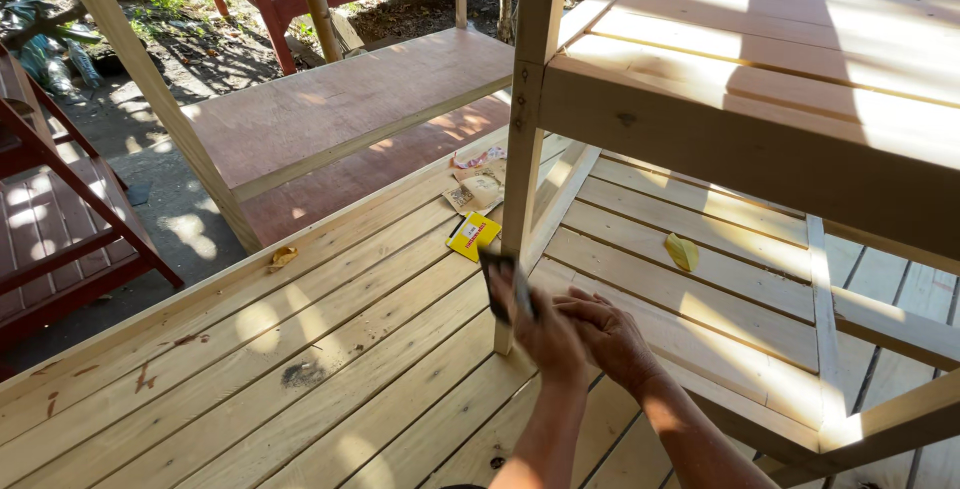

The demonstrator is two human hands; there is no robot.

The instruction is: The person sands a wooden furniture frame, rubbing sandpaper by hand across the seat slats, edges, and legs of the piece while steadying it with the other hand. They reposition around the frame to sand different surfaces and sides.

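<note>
My left hand [540, 334] grips a dark sheet of sandpaper [503, 284] and presses it against the lower part of a pale wooden leg [522, 139] of an unpainted table. My right hand [612, 337] lies close beside the left, its fingers bent and touching the back of the left hand near the sandpaper's edge. Whether it also holds the sheet is hidden. The leg stands on a slatted wooden deck [330, 349]. The table top [790, 59] is at the upper right, in sunlight.
A yellow packet [472, 235], a small round tub [481, 190] and paper scraps lie on the deck behind the leg. A yellow scrap [682, 251] rests under the table. A plywood bench [340, 109] and red furniture [60, 219] stand to the left.
</note>
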